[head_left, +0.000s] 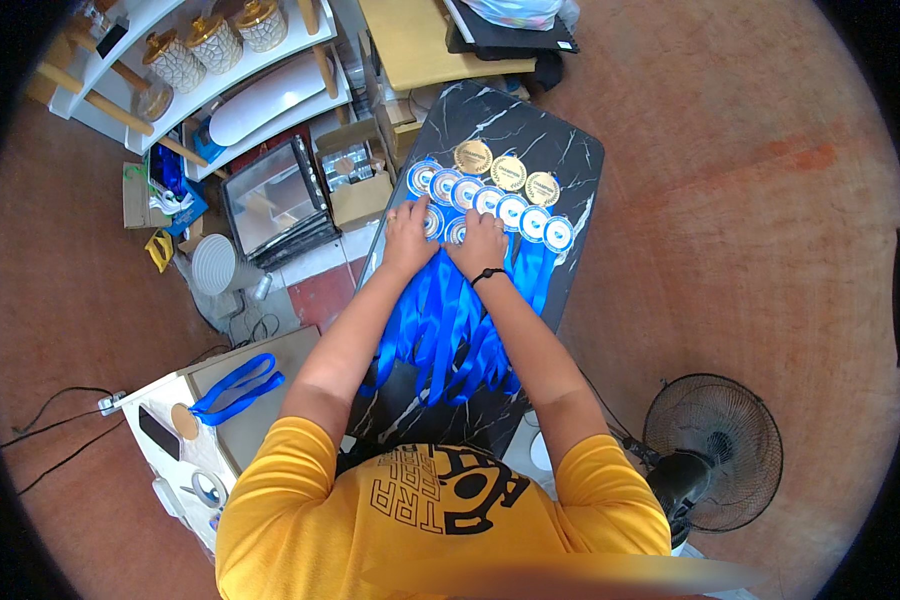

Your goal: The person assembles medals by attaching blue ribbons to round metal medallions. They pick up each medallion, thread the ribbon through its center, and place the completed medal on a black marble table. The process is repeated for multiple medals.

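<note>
Seven blue-rimmed medals (488, 199) lie in a slanting row on the black marbled table (568, 145), with three gold medals (508, 173) beyond them. To line up the nearer pair (433, 222) well, we would nudge each disc by its rim, match the row's slant, and let the blue ribbons (435, 320) trail toward us without tugging. Our left hand (407, 240) bends over one near disc, our right hand (480, 245) over the other; how far open either grip is, or whether it pinches, we cannot tell.
</note>
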A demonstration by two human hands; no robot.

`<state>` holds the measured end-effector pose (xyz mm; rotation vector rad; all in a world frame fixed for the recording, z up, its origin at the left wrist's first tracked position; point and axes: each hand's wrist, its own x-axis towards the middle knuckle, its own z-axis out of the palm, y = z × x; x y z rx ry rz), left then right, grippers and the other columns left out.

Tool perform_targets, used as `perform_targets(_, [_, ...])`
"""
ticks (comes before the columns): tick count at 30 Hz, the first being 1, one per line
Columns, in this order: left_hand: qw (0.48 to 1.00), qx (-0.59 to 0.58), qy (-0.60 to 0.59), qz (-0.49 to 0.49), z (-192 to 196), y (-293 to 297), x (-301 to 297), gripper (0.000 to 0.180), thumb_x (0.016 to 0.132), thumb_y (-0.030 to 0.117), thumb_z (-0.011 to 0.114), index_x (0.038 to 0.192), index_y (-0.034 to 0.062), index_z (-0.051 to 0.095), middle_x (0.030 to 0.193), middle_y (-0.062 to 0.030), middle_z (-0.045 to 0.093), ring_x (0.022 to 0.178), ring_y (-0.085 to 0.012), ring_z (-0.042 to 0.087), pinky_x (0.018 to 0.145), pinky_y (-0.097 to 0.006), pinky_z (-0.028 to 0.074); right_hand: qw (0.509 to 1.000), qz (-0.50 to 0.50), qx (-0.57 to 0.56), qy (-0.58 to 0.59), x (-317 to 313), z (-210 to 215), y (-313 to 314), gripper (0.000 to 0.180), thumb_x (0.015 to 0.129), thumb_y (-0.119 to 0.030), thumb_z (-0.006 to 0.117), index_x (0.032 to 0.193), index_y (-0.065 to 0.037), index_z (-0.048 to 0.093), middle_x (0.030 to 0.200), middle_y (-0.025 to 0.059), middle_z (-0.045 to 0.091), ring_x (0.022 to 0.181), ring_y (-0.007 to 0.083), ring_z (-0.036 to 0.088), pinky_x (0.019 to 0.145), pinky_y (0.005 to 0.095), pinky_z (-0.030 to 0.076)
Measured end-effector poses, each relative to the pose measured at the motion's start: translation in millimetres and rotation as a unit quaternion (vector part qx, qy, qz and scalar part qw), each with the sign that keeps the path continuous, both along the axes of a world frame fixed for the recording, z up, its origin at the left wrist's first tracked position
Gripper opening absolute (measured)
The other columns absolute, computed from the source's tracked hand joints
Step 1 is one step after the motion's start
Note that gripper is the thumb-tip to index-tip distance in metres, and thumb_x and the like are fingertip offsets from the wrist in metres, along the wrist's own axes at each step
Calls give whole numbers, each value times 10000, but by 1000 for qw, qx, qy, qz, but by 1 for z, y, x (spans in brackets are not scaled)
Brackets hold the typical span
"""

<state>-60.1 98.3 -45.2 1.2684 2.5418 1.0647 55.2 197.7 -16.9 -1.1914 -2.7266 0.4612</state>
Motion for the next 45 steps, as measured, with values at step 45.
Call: perform_targets(45, [990,-107,42,-83,-13,-6,51,434,968,308,543,1401,291,515,1575,-84,321,1464,-420,217,1100,-724,126,985,-130,16,109,65,-27,-22,533,716,-283,805,1181,-128,596,1330,115,524,1234,344,461,968,541,355])
